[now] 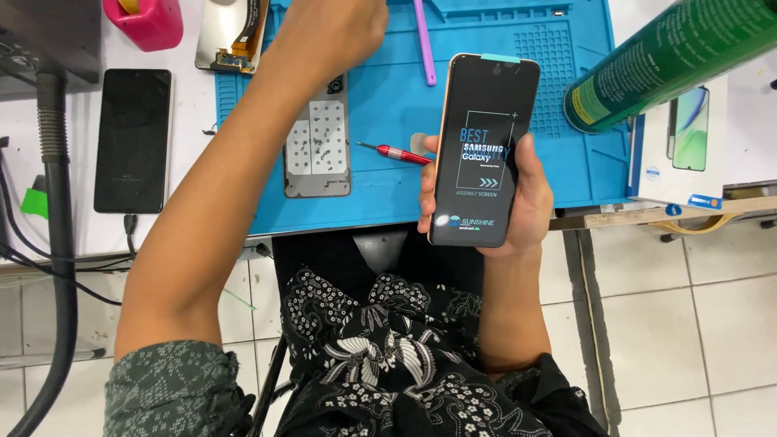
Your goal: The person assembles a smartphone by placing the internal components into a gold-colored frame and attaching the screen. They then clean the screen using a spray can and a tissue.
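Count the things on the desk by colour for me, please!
Black: 2, phone in the right hand, phone lying flat
Blue: 1, work mat
Pink: 1, bottle
Red: 1, screwdriver
Purple: 1, pry stick
Green: 1, can
Total: 7

- Bright, even light from overhead; colours read clean on the blue mat (405, 113) and white desk (190, 186).
- Shadows soft and short, darkest under the desk edge.
- Faint glare spot low on the phone screen (483, 150).
- Green can (664, 57) at upper right looms large, soft-focused.
- Wide-angle bending toward the edges.
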